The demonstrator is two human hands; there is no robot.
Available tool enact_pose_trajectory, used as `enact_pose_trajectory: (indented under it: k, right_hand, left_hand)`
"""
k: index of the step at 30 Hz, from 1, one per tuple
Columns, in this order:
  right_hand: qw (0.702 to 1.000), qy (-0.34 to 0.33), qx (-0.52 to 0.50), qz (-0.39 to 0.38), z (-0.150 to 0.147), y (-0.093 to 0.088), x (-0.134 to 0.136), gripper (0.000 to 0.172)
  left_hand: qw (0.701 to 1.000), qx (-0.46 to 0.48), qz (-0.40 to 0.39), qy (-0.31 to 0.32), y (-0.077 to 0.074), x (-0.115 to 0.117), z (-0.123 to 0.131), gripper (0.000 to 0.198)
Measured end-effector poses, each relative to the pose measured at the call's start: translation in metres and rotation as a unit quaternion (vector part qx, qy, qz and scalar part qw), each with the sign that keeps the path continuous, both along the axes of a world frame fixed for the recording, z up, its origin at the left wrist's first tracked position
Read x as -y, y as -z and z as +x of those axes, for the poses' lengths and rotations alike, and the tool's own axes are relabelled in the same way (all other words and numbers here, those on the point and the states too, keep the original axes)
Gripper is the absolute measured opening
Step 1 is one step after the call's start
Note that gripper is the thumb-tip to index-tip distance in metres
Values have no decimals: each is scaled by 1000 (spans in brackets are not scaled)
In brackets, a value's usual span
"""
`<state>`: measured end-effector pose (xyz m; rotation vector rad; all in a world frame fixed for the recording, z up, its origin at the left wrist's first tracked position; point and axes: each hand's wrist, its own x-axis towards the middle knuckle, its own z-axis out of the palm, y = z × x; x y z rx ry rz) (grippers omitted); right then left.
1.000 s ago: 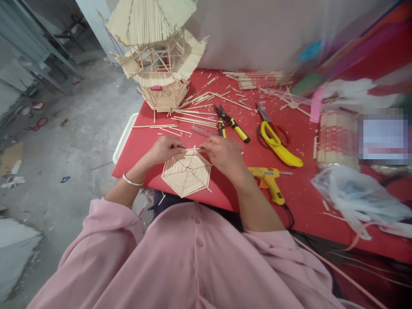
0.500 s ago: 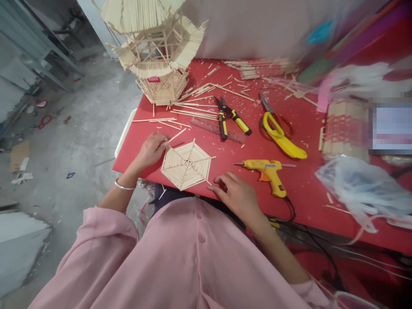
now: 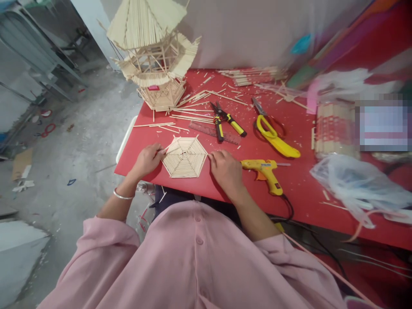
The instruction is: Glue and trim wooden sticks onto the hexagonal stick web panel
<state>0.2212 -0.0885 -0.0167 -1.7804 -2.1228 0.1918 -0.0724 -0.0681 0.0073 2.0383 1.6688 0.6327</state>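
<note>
A flat hexagonal panel of thin wooden sticks (image 3: 184,167) lies on the red tabletop between my hands. My left hand (image 3: 147,161) is closed at its left corner, fingers pinching a thin stick (image 3: 166,150) along the upper left edge; the fingertips partly hide it. At the opposite corner, my right hand (image 3: 227,169) has thumb and fingers pinched on the panel's protruding stick end. To the right of that hand lies a yellow glue gun (image 3: 265,165) on its side.
Behind the panel are a clear ruler (image 3: 230,136), black-and-yellow cutters (image 3: 225,120), yellow-handled scissors (image 3: 273,135) and loose sticks (image 3: 193,113). A tiered stick pagoda model (image 3: 164,96) stands at the back left. Bundled sticks (image 3: 336,128) and a plastic bag (image 3: 347,176) lie to the right.
The hexagonal panel has turned on the table. My right hand has moved up and left and closed on its right corner. The stick at my left hand now lies lower, against the panel's edge.
</note>
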Motion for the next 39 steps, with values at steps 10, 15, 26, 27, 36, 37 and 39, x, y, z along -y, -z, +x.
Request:
enact_pose_trajectory:
  k: [10,15,26,27,36,37,39]
  right_hand:
    - [991,-45,-112,-51,-6,-3,-6,45]
    - [984,-107,-130,-58,-21,0,-42,56]
    - [999,-21,-19,44,11,-1,55,47]
    - [999,-29,-13,43,10,2,63,49]
    - [997,-68,-28,16,18,10,50,39]
    - [997,-69,-30,16,20,10,46,39]
    - [997,-74,-30,17,21,10,41,40]
  left_hand:
    - [991,81,-102,-13,-10,47,7,30]
    - [970,133,-199,49,-19,73,27,33]
    - [998,33,42,32,-27,-28,34,16]
    - [998,16,41,38,-24,-44,38,14]
    - [998,-10,-32,51,-3,-55,36,19]
    - [998,-8,-37,50,-4,-49,32,20]
    - [997,0,-54,49,-7,-40,24,22]
